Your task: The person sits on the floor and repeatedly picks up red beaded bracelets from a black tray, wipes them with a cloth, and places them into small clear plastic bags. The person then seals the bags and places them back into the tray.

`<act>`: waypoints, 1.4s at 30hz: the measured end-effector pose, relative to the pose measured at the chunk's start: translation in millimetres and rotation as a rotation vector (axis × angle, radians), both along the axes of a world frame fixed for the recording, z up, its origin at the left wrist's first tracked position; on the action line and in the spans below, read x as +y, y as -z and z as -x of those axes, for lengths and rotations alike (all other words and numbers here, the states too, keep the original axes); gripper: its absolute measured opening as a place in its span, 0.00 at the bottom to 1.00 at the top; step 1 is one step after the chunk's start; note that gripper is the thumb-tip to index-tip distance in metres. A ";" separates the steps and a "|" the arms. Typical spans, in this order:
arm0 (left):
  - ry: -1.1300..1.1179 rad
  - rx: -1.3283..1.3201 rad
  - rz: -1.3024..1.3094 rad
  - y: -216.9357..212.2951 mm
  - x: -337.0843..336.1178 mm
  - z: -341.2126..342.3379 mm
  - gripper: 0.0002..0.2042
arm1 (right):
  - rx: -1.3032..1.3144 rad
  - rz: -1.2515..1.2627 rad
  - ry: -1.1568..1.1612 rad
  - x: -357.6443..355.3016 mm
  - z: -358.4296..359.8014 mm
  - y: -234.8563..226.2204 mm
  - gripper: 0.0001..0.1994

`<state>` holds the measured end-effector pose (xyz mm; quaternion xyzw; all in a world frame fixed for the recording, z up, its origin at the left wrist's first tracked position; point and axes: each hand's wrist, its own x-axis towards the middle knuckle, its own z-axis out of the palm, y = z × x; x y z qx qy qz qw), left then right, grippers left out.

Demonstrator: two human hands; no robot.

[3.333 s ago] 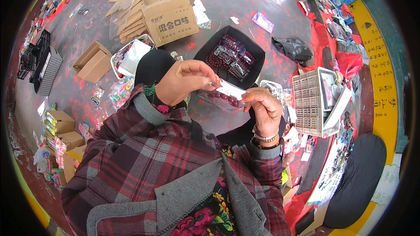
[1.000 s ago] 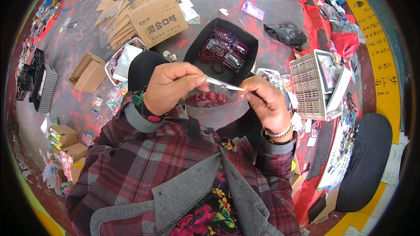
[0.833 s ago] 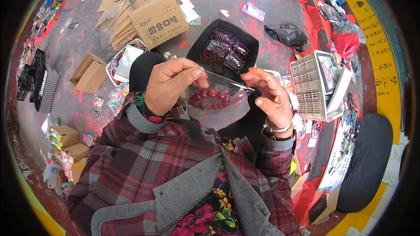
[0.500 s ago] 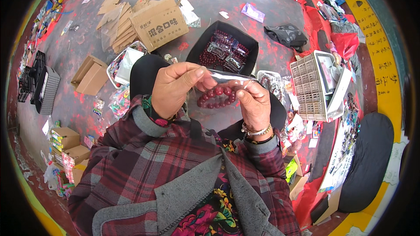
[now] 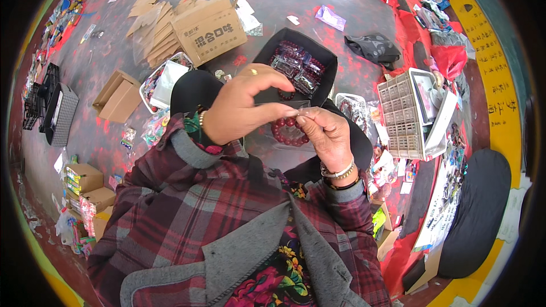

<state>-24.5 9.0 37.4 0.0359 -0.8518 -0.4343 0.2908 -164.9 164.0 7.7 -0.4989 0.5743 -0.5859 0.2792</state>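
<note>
A dark red bead bracelet (image 5: 277,134) hangs in a clear plastic bag (image 5: 291,131) in front of me, above my lap. My right hand (image 5: 329,136) pinches the upper part of the bag between thumb and fingertips. On the other side, my left hand (image 5: 234,105) has thumb and index finger spread wide apart; its thumb tip reaches the bag beside my right fingertips. Whether that thumb presses on the film cannot be told. Just beyond my hands, a black open box (image 5: 266,52) holds more red bead bracelets and several bagged ones (image 5: 301,74).
Flattened cardboard and a carton (image 5: 210,31) lie on the floor at far left. Near my left knee sits a white basket (image 5: 165,88). A grey plastic crate (image 5: 398,113) stands at right, with a black cloth bag (image 5: 372,48) beyond it and a black cushion (image 5: 480,210) nearer.
My left hand has let go of the bag's edge and opened its fingers. My right hand has shifted slightly left and now pinches the bag, with the bracelet hanging inside.
</note>
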 end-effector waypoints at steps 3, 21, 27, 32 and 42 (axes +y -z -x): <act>0.056 -0.051 -0.030 2.8 3.5 8.1 0.08 | 0.094 -0.020 -0.030 -3.3 -3.4 -0.8 0.04; -0.070 0.102 -0.046 7.7 2.6 14.4 0.06 | -0.130 -0.260 -0.055 3.3 -0.8 6.2 0.08; 0.046 -0.012 -0.319 2.2 3.2 14.8 0.05 | -0.111 -0.294 -0.039 6.4 1.9 10.7 0.06; 0.159 -0.127 -0.211 8.6 -10.0 12.8 0.04 | -0.052 -0.317 -0.045 5.4 2.3 10.5 0.06; 0.006 0.061 -0.126 16.7 -0.1 13.2 0.06 | -0.039 -0.298 -0.075 2.0 -5.0 6.6 0.07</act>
